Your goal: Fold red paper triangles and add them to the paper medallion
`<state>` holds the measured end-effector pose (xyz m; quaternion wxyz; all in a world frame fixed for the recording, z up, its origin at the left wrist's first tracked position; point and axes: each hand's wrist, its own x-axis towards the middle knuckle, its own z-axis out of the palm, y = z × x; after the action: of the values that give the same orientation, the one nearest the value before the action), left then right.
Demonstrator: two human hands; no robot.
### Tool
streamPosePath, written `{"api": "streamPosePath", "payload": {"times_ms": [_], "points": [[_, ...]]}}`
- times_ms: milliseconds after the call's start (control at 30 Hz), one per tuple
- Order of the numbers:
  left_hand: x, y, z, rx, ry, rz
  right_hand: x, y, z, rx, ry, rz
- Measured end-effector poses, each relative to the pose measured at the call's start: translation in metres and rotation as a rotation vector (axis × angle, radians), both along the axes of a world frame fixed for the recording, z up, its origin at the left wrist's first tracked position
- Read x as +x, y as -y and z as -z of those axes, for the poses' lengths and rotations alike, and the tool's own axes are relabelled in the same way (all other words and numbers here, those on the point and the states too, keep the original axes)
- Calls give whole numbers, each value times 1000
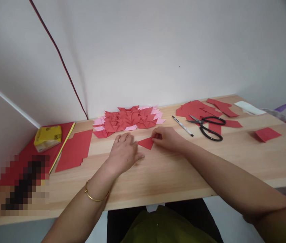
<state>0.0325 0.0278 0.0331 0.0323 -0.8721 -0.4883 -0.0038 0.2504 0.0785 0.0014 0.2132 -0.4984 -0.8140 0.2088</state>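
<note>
A small red paper triangle lies on the wooden table between my hands, one point turned toward me. My right hand pinches its right corner between thumb and fingers. Resting on the table, my left hand has its fingers spread, with the fingertips beside the triangle's left corner. Just behind them sits a pile of folded red paper pieces, with pink folded pieces around its edges.
Black-handled scissors, a pen and red scraps lie at the back right. A red square is further right. Red sheets and a yellow packet occupy the left, near a wall.
</note>
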Motion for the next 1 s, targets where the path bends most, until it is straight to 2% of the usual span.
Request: {"api": "streamPosePath", "payload": {"times_ms": [67, 133, 233, 333, 633, 767, 1000], "points": [[1, 0, 0, -5, -8, -2, -1, -2, 4, 64, -61, 55], [1, 0, 0, -11, -16, -1, -5, -1, 6, 143, -83, 49], [1, 0, 1, -16, -15, -4, -15, 5, 6, 202, -37, -132], [0, 0, 1, -17, -16, -9, -22, 12, 0, 168, 87, -271], [1, 0, 1, -41, -15, -40, 4, 6, -19, 47, 308, -107], [-1, 0, 3, -31, -2, -46, 9, 2, -19, 19, 287, -60], [3, -1, 1, -26, 16, -61, -2, 7, -16, 52, 241, 16]]}}
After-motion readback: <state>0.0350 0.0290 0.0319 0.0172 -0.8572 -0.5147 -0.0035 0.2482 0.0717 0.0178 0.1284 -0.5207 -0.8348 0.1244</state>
